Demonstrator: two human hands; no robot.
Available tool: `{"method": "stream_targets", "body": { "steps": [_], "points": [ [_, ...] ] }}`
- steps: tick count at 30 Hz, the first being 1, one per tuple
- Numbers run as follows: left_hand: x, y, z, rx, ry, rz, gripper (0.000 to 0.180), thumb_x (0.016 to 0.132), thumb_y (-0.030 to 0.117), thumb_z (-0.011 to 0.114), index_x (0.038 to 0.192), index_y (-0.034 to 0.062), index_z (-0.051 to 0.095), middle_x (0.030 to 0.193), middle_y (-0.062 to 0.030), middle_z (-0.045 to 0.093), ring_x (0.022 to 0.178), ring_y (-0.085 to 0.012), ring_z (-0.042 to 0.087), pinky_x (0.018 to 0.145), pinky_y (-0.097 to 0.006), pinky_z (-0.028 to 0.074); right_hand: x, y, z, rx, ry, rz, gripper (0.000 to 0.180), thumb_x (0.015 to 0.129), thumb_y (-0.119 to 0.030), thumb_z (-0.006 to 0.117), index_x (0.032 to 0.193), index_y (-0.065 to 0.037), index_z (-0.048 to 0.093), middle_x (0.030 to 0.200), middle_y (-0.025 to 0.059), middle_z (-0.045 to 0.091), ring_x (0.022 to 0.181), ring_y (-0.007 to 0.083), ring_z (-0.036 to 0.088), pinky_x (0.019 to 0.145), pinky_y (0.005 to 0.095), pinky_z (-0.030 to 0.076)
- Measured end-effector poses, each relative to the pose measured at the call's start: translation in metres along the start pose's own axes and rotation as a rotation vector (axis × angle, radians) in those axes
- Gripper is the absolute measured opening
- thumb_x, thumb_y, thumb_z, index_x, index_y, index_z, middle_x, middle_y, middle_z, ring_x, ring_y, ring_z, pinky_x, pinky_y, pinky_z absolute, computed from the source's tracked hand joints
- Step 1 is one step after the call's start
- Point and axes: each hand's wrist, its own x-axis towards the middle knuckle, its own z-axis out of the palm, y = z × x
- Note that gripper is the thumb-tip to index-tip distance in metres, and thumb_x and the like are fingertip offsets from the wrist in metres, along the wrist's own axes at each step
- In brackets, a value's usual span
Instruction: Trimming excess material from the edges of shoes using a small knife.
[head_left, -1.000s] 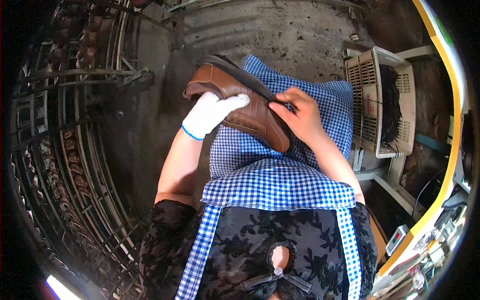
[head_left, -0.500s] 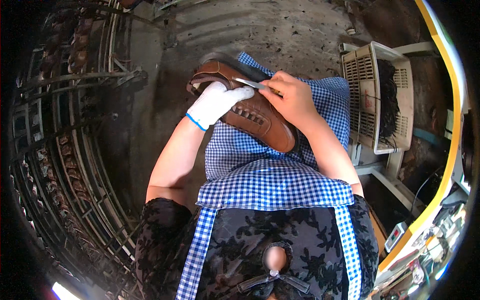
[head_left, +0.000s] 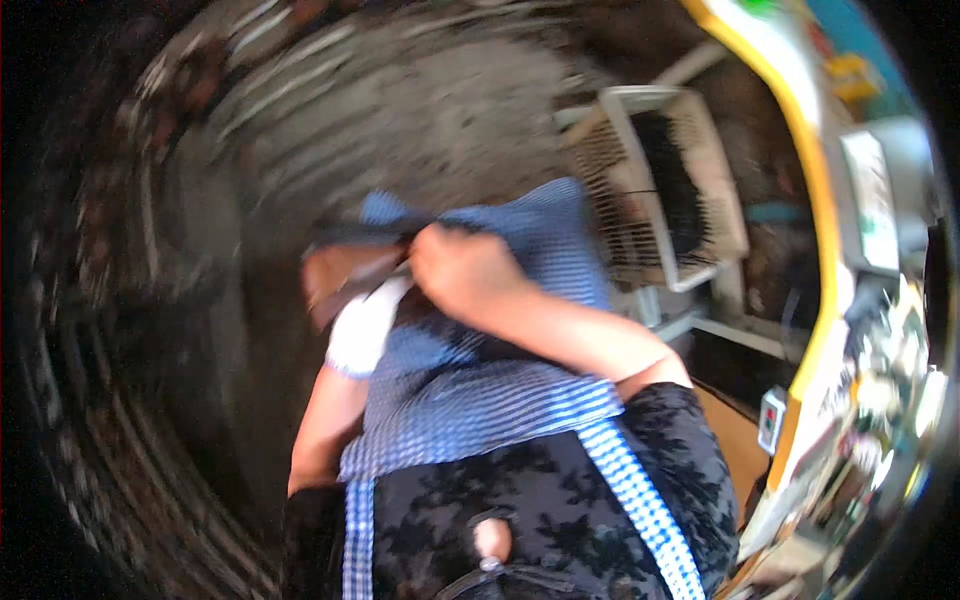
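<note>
Holds a brown shoe (head_left: 335, 274) at the far left edge of the lap, over the checked apron (head_left: 480, 405).
Grasps it with the gloved left hand (head_left: 362, 332), at the opening as far as the blur shows. Brings the curled bare right hand (head_left: 465, 272) to the shoe's right side, near the dark sole (head_left: 372, 234), touching or just beside; too blurred to say whether clenched on anything. Should handle as fairly light, stiff along the sole, softer in the upper, perhaps slippery where smooth; not fragile, but likely easy to scuff. Best gripped from inside the opening, thumb over the upper, and steadied along the sole's edge.
</note>
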Motion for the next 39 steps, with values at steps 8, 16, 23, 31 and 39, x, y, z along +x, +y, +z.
{"method": "stream_targets", "body": {
  "steps": [8, 16, 23, 31, 39],
  "points": [
    [0.025, 0.006, 0.011, 0.004, 0.042, 0.001, 0.035, 0.089, 0.015, 0.062, 0.119, -0.0027, 0.057, 0.118, -0.0102, 0.059, 0.11, -0.0196, 0.053, 0.097, -0.032, 0.042, -0.003, 0.025, -0.034, -0.251, 0.196, -0.18, 0.015, 0.075, -0.019, 0.056, 0.073, -0.003, 0.058, 0.074, 0.0067, 0.049, 0.062, 0.0199, 0.054, 0.044, 0.0308, 0.045],
    [0.074, 0.061, 0.036, -0.063, -0.075, 0.271, 0.032, 0.089, 0.016, 0.062, 0.116, -0.0015, 0.059, 0.115, -0.0099, 0.061, 0.107, -0.019, 0.055, 0.095, -0.032, 0.043, -0.012, 0.055, -0.082, -0.265, 0.201, -0.177, 0.013, 0.074, -0.015, 0.057, 0.075, -0.003, 0.054, 0.075, 0.0069, 0.048, 0.065, 0.0174, 0.057, 0.043, 0.0292, 0.047],
    [0.069, 0.073, 0.058, -0.119, -0.074, 0.33, 0.03, 0.09, 0.018, 0.062, 0.114, -0.0002, 0.062, 0.113, -0.0097, 0.063, 0.104, -0.0184, 0.057, 0.093, -0.031, 0.045, -0.026, 0.069, -0.073, -0.161, 0.082, -0.13, 0.023, 0.075, -0.023, 0.061, 0.081, -0.003, 0.054, 0.083, 0.0092, 0.05, 0.066, 0.0218, 0.059, 0.049, 0.0333, 0.05],
    [0.065, 0.087, 0.036, -0.525, 0.008, -0.072, 0.03, 0.088, 0.014, 0.066, 0.113, -0.0021, 0.062, 0.109, -0.0084, 0.065, 0.102, -0.0149, 0.06, 0.09, -0.027, 0.048, -0.036, 0.101, -0.09, 0.346, 0.344, 0.478, 0.014, 0.073, -0.01, 0.068, 0.083, -0.004, 0.06, 0.078, 0.0092, 0.064, 0.069, 0.0179, 0.063, 0.06, 0.0288, 0.049],
    [0.049, 0.081, -0.004, -0.631, 0.087, -0.05, 0.027, 0.087, 0.012, 0.065, 0.111, 0.0001, 0.06, 0.105, -0.0086, 0.064, 0.096, -0.0187, 0.062, 0.086, -0.032, 0.051, -0.043, 0.082, -0.069, 0.442, 0.009, 0.372, 0.057, 0.071, -0.037, 0.078, 0.11, -0.002, 0.057, 0.092, 0.018, 0.066, 0.085, 0.0321, 0.066, 0.073, 0.0358, 0.051]
  ]
}}
